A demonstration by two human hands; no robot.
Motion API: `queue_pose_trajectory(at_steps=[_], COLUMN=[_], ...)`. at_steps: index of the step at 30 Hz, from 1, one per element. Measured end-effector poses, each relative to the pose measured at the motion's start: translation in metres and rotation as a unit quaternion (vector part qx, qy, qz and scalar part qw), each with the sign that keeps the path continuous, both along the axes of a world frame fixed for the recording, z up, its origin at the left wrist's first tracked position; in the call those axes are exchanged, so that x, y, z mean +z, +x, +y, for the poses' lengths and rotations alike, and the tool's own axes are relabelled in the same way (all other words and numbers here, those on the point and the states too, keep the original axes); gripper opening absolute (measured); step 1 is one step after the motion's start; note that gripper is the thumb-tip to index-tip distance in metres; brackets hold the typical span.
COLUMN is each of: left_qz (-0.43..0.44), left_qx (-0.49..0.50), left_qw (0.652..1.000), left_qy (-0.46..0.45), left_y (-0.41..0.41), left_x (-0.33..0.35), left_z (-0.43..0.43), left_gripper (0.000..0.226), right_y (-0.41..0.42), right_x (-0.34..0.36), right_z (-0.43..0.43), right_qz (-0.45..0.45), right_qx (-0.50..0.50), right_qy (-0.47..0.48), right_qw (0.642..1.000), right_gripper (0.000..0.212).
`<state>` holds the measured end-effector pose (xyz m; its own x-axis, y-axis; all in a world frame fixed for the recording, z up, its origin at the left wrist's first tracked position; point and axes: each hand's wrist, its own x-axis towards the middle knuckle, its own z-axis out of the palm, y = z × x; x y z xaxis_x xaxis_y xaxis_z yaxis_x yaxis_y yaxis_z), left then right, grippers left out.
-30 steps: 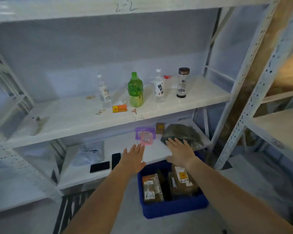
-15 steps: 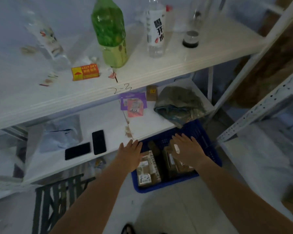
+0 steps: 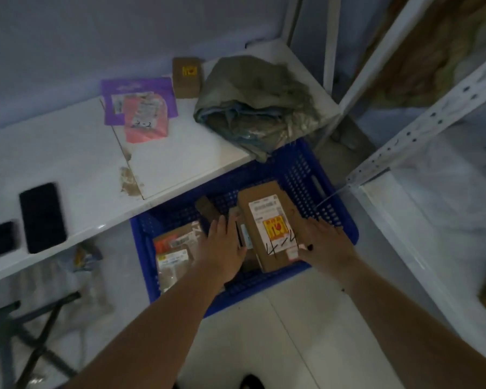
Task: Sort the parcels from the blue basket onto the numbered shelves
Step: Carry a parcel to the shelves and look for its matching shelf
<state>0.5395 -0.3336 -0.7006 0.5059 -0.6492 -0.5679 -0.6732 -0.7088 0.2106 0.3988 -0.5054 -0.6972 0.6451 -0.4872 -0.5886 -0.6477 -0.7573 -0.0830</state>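
Observation:
A blue basket (image 3: 331, 209) stands on the floor, partly under the low white shelf (image 3: 180, 169). In it a brown cardboard box (image 3: 264, 220) marked "4-4" with a yellow sticker lies tilted. My left hand (image 3: 225, 248) lies with straight fingers just left of this box, over other parcels. My right hand (image 3: 324, 242) lies flat along the box's right side, its thumb touching the near corner. A flat parcel with an orange label (image 3: 174, 254) sits at the basket's left. A small dark parcel (image 3: 208, 210) pokes up behind my left hand.
On the shelf lie a purple mailer (image 3: 138, 94), a pink mailer (image 3: 146, 122), a small cardboard box (image 3: 186, 77), a grey-green bag (image 3: 253, 108) and two black phones (image 3: 41, 217). A perforated white upright (image 3: 421, 119) rises at the right. A dark metal frame (image 3: 26, 332) stands at the lower left.
The view has tilted down from the upper shelves to the basket. Both hands dropped from the shelf edge into the basket and now flank the "4-4" box.

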Motion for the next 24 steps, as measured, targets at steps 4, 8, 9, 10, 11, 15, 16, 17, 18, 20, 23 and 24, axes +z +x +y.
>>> queue_pose_trajectory(at_steps=[4,8,9,10,11,15,16,17,18,20,23,24], left_qz=[0.07,0.185,0.218,0.245,0.263,0.305,0.315,0.318,0.322,0.322,0.32,0.312], left_qx=[0.055,0.145,0.181,0.212,0.241,0.316,0.318,0.314,0.307,0.28,0.242,0.239], left_qw=[0.995,0.97,0.957,0.942,0.928,0.883,0.876,0.877,0.878,0.888,0.899,0.902], left_qy=[-0.034,-0.055,-0.07,-0.086,-0.103,-0.167,-0.178,-0.179,-0.179,-0.17,-0.174,-0.18], left_y=[-0.027,-0.039,-0.042,-0.044,-0.045,-0.042,-0.04,-0.037,-0.034,-0.03,-0.03,-0.031], left_x=[-0.034,-0.057,-0.057,-0.055,-0.05,-0.029,-0.026,-0.02,-0.014,0.017,0.069,0.085], left_z=[-0.026,-0.038,-0.04,-0.041,-0.043,-0.046,-0.044,-0.042,-0.041,-0.042,-0.046,-0.049], left_gripper=[0.087,0.095,0.096,0.098,0.098,0.1,0.104,0.108,0.109,0.103,0.099,0.099], right_y=[-0.002,0.0,0.0,0.0,0.001,-0.003,-0.006,-0.009,-0.014,-0.024,-0.027,-0.03], right_x=[-0.032,-0.047,-0.048,-0.048,-0.046,-0.031,-0.025,-0.018,-0.014,-0.005,0.05,0.068], right_z=[0.0,0.008,0.011,0.013,0.015,0.018,0.02,0.022,0.021,0.014,0.009,0.007], right_qz=[-0.019,-0.056,-0.067,-0.078,-0.089,-0.141,-0.158,-0.18,-0.206,-0.239,-0.26,-0.272], right_qx=[-0.047,-0.152,-0.19,-0.224,-0.245,-0.291,-0.306,-0.317,-0.324,-0.324,-0.334,-0.338], right_qy=[0.046,0.129,0.165,0.195,0.217,0.256,0.266,0.272,0.279,0.299,0.304,0.305], right_qw=[0.998,0.978,0.965,0.952,0.941,0.911,0.9,0.891,0.88,0.865,0.853,0.847], right_gripper=[0.071,0.058,0.055,0.052,0.048,0.044,0.047,0.051,0.058,0.069,0.044,0.038])
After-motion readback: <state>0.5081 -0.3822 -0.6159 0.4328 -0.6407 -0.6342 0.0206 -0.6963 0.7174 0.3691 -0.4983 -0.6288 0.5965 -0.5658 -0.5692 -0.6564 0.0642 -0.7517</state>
